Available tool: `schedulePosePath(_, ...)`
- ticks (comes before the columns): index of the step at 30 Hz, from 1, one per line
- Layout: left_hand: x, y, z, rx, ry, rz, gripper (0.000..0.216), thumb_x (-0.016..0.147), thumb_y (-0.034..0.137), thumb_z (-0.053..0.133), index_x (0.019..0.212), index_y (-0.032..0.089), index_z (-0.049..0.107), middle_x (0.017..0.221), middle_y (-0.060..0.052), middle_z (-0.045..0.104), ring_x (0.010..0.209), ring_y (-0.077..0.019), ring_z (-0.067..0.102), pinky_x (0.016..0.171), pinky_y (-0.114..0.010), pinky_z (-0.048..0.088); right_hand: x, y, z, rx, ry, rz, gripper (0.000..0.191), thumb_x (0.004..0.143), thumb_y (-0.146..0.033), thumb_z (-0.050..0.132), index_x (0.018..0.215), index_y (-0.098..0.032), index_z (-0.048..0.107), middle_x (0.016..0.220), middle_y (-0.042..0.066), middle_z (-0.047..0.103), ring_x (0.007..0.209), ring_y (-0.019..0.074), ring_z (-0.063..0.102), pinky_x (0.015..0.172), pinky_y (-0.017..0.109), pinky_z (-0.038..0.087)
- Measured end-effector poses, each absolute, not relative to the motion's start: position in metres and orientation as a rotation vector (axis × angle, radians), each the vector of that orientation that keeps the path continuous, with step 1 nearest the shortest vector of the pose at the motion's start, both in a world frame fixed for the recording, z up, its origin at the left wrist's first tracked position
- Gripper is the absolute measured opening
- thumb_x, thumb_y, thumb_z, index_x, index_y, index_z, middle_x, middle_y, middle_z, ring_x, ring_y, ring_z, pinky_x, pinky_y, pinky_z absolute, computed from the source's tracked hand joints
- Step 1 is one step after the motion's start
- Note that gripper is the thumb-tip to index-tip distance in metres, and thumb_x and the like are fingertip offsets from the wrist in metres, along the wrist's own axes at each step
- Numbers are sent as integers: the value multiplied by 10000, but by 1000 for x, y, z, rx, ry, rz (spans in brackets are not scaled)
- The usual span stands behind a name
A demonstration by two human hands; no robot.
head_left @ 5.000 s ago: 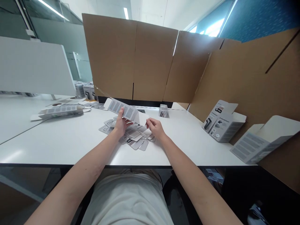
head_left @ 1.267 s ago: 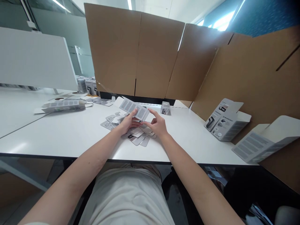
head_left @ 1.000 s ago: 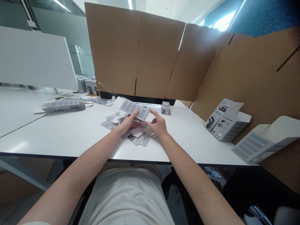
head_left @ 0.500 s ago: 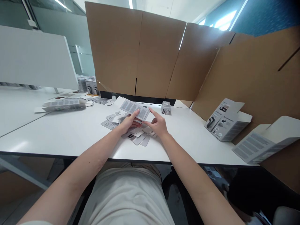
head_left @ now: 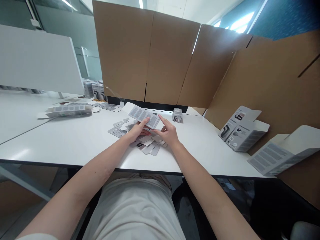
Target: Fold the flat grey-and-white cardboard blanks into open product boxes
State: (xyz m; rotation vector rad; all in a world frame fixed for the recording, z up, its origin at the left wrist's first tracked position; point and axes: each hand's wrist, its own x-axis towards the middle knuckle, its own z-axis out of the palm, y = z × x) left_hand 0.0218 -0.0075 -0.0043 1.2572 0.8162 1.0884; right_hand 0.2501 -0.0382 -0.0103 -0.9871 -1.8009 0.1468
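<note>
Above a loose pile of flattened cartons (head_left: 147,148), a small printed carton (head_left: 140,114) with an open white flap is held between both hands. My left hand (head_left: 139,129) is closed round its near side, thumb on the printed face and fingers underneath. At the carton's right end, my right hand (head_left: 169,129) grips with its thumb below and index finger at the upper corner. The carton is tilted, its flap end up to the left. Its underside is hidden from me.
A small closed box (head_left: 177,115) stands behind my right hand. Two opened cartons, one upright (head_left: 241,133) and one lying (head_left: 271,156), are at the right by the cardboard wall (head_left: 172,60). On the left lie an unfolded carton (head_left: 68,111) and a white monitor-like panel (head_left: 37,60).
The view has shifted very slightly. Both hands and the carton stay almost exactly as they were.
</note>
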Motion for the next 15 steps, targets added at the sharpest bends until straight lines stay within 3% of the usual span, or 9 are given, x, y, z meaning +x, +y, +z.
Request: schedulePosePath(15, 24, -13, 0, 1243, 827, 1109, 744, 933, 864, 854, 1313, 230, 767, 950, -120, 880, 719, -289, 827, 819, -428, 694, 249, -36, -11, -1000, -1779, 151, 923, 917, -622, 997, 1745, -381, 668, 1627, 107, 765, 646, 168, 628, 693, 423, 683)
